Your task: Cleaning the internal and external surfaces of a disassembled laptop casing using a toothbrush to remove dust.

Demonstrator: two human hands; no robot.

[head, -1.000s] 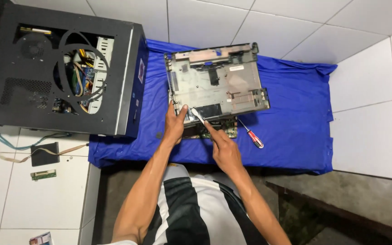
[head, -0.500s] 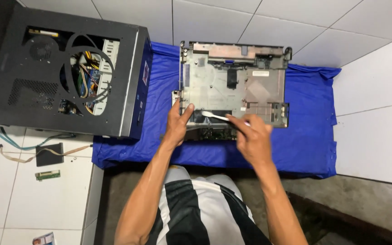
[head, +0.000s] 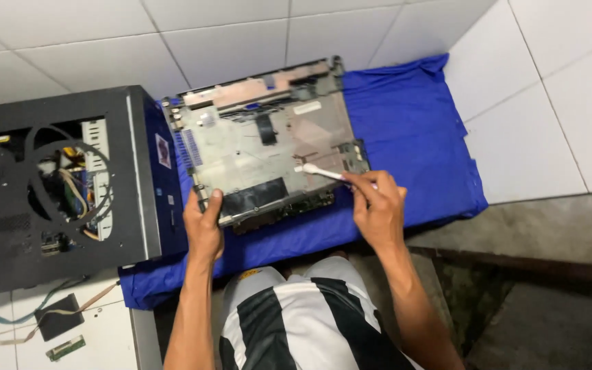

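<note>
One opened laptop base point(head: 268, 147) lies on a blue cloth point(head: 412, 130) spread over the white tiled tabletop point(head: 543, 137), toward the cloth's left half and reaching close to its far edge. The left hand point(head: 203, 229) grips the base's near left corner, thumb on top and fingers curled under the edge. The right hand point(head: 378, 209) is pressed together around one white toothbrush point(head: 322, 171), pinching its handle, with the brush head resting on the base's inner surface near its right side. A small white rectangular label point(head: 307, 107) sits on the base near its far edge. One black computer case point(head: 56, 185) stands at the cloth's left edge, side open, with a small pale sticker point(head: 163, 151) on its front panel. One small black box point(head: 59, 316) with cables lies near the tabletop's near left corner.
</note>
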